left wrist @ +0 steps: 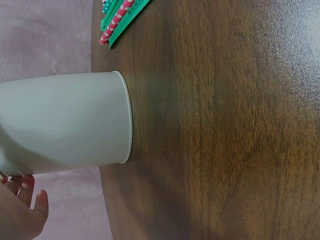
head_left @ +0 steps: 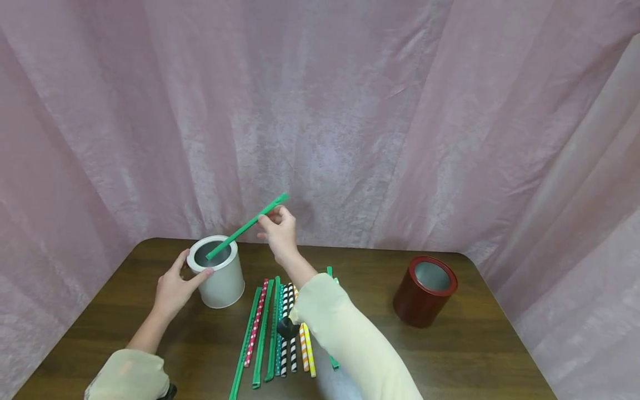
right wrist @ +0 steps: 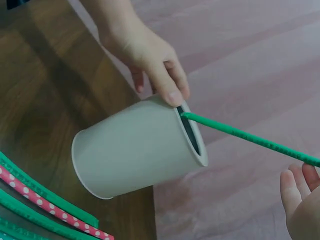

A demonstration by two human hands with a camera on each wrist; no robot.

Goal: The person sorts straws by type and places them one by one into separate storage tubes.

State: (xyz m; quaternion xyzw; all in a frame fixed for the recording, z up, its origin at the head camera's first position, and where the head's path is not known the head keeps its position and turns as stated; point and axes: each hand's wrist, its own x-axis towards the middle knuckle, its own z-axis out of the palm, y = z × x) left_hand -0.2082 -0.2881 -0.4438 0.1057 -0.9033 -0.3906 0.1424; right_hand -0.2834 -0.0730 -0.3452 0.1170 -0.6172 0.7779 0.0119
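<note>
A white paper cup (head_left: pixel 220 275) stands on the dark wooden table (head_left: pixel 475 344) at the left. My left hand (head_left: pixel 180 275) grips it at the rim, thumb on the front edge and fingers behind. My right hand (head_left: pixel 272 225) is raised above and to the right of the cup and pinches a plain green straw (head_left: pixel 247 225). The straw slants down to the left, and its lower end is inside the cup's mouth. The right wrist view shows the straw (right wrist: pixel 240 135) entering the cup (right wrist: pixel 135 150) beside the left hand (right wrist: pixel 150 55). In the left wrist view the cup (left wrist: pixel 65 125) fills the left side.
Several straws (head_left: pixel 277 328), green, red dotted and striped, lie side by side on the table in front of me, partly under my right sleeve. A dark red cup (head_left: pixel 425 290) stands at the right. Pink curtain hangs close behind the table's far edge.
</note>
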